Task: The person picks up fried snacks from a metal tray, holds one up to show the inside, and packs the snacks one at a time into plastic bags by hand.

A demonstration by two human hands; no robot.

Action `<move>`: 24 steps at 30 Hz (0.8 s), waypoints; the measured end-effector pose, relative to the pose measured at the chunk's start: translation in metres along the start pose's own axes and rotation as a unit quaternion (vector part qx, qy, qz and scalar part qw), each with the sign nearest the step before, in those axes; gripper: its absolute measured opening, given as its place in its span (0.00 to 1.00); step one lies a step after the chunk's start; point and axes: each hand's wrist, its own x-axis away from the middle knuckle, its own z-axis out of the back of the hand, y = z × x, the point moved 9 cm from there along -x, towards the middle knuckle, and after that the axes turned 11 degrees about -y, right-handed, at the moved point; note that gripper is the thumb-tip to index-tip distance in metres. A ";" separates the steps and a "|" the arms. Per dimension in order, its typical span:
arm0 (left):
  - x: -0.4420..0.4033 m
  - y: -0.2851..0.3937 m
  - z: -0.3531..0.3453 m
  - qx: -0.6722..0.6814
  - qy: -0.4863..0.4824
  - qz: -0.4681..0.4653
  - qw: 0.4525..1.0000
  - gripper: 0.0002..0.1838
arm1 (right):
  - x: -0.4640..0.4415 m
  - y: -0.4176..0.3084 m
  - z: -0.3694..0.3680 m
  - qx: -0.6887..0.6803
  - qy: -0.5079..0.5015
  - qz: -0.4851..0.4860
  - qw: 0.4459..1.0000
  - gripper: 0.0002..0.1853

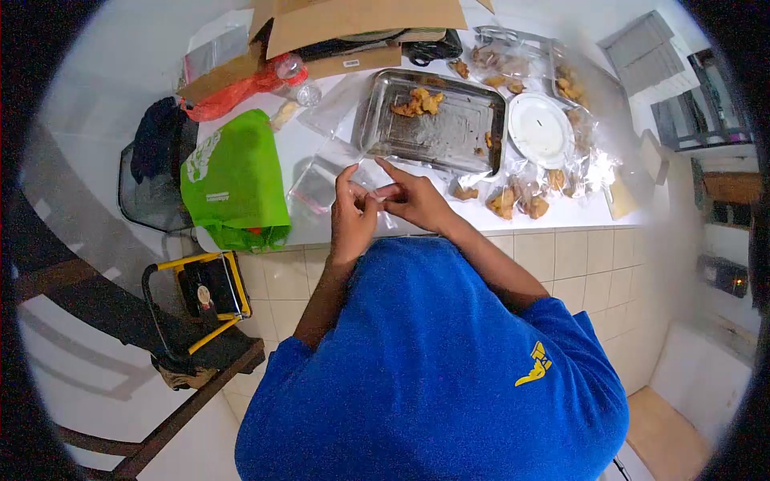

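Observation:
Both hands meet above the front edge of the white table, close to the tray's lower left corner. My left hand point(353, 212) pinches a thin clear plastic bag point(365, 167), its index finger pointing up. From the other side my right hand point(415, 199) grips the same bag between thumb and fingers. The bag is hard to see against the table. Beyond my right hand lies a metal tray point(453, 138) with a small heap of fried food pieces point(419, 103) and scattered crumbs. More flat clear bags point(314, 188) rest left of my hands.
A white plate point(541, 128) stands right of the tray, with bagged fried pieces point(504, 202) around it. At left are a green bag point(237, 180), a red plastic bag point(241, 92) and a clear bottle point(298, 80). A cardboard box point(361, 28) stands behind.

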 end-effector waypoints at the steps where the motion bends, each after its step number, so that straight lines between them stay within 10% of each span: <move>1: 0.000 0.007 0.002 -0.040 0.006 -0.011 0.999 0.31 | 0.002 0.000 0.004 -0.021 0.004 0.003 1.000 0.41; 24: -0.001 0.009 -0.032 0.187 -0.096 0.097 0.973 0.28 | 0.027 -0.008 0.042 -0.009 0.095 -0.005 0.995 0.42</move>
